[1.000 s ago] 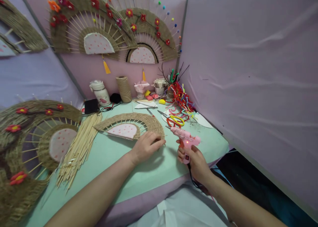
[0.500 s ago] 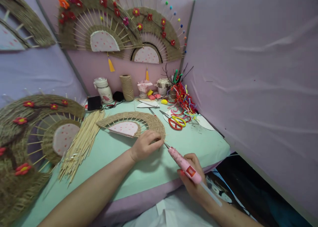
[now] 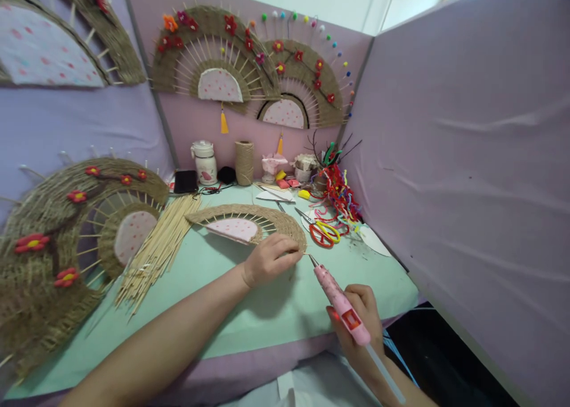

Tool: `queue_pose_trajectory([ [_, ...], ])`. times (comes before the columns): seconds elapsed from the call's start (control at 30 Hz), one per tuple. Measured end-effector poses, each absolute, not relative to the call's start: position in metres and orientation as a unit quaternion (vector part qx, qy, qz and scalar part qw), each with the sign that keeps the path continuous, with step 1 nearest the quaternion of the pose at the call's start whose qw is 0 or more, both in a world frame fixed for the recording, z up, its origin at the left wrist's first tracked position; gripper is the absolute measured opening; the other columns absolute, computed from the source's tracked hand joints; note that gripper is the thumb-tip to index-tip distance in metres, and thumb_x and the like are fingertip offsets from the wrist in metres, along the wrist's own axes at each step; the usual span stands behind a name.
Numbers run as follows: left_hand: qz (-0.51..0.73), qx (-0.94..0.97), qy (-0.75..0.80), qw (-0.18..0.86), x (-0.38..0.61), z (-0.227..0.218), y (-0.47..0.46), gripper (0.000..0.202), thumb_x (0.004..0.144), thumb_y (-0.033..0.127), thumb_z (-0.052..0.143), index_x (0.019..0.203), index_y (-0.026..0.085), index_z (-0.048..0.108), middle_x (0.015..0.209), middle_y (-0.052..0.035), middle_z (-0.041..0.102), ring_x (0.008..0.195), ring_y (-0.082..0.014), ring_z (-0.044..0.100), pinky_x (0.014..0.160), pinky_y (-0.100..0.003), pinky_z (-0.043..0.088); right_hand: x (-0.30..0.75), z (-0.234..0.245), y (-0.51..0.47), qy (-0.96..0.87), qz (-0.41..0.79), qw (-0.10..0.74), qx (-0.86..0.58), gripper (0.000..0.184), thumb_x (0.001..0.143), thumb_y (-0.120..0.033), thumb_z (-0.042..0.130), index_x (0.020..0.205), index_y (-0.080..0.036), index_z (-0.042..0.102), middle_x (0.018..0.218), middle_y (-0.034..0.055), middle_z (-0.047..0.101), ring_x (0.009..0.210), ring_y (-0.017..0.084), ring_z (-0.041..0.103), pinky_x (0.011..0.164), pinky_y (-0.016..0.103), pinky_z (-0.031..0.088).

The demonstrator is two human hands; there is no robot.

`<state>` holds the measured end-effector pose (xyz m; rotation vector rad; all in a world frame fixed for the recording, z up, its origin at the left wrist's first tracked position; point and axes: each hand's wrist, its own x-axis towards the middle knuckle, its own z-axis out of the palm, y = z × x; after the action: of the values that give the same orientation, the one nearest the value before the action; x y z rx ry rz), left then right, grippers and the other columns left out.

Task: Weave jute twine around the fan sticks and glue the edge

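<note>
A half-round fan of woven jute twine with a pink dotted paper centre lies on the mint-green table. My left hand rests on the fan's right end, fingers curled and pinched at its edge. My right hand is wrapped round a pink hot glue gun. The gun's metal nozzle points up-left and sits right beside my left fingertips at the fan's edge. A clear glue stick sticks out of the gun's back.
A bundle of bamboo skewers lies left of the fan, beside a larger finished fan. Red and yellow scissors, pipe cleaners, a twine spool and a jar stand at the back. Purple partitions close in three sides.
My right hand turned the glue gun from upright to lying along my hand and brought its nozzle to the fan's right edge. My left hand stayed on the fan; the view tilted up.
</note>
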<state>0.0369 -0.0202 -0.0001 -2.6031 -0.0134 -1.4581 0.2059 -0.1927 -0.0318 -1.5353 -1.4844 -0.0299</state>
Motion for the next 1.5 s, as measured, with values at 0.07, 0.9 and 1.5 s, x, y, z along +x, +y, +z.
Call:
queue_pose_trajectory([
  [0.07, -0.490, -0.868, -0.009, 0.079, 0.039, 0.003, -0.019, 0.013, 0.089, 0.015, 0.049, 0.096, 0.017, 0.060, 0.089, -0.0067, 0.065, 0.086, -0.0164, 0.057, 0.073, -0.030, 0.047, 0.206, -0.028, -0.191, -0.606, -0.026, 0.477, -0.636, 0.020, 0.084, -0.039, 0.052, 0.081, -0.020, 0.057, 0.087, 0.0052, 0.047, 0.067, 0.016, 0.051, 0.057, 0.030, 0.045],
  [0.9, -0.568, -0.819, -0.082, 0.030, 0.068, 0.051, 0.000, 0.015, 0.090, 0.019, 0.047, 0.086, 0.018, 0.061, 0.089, -0.0058, 0.064, 0.088, -0.0151, 0.057, 0.078, -0.029, 0.048, 0.211, 0.007, -0.139, -0.610, -0.148, 0.508, -0.591, 0.011, 0.085, -0.029, 0.053, 0.079, -0.019, 0.052, 0.087, 0.0049, 0.044, 0.074, 0.017, 0.048, 0.064, 0.031, 0.044],
  [1.5, -0.567, -0.819, -0.086, 0.032, 0.068, 0.049, 0.000, 0.016, 0.091, 0.018, 0.046, 0.086, 0.016, 0.061, 0.090, -0.0065, 0.064, 0.089, -0.0153, 0.057, 0.078, -0.029, 0.048, 0.212, 0.007, -0.138, -0.602, -0.171, 0.510, -0.590, 0.014, 0.086, -0.031, 0.052, 0.077, -0.021, 0.050, 0.083, 0.0042, 0.043, 0.075, 0.019, 0.047, 0.063, 0.032, 0.042],
])
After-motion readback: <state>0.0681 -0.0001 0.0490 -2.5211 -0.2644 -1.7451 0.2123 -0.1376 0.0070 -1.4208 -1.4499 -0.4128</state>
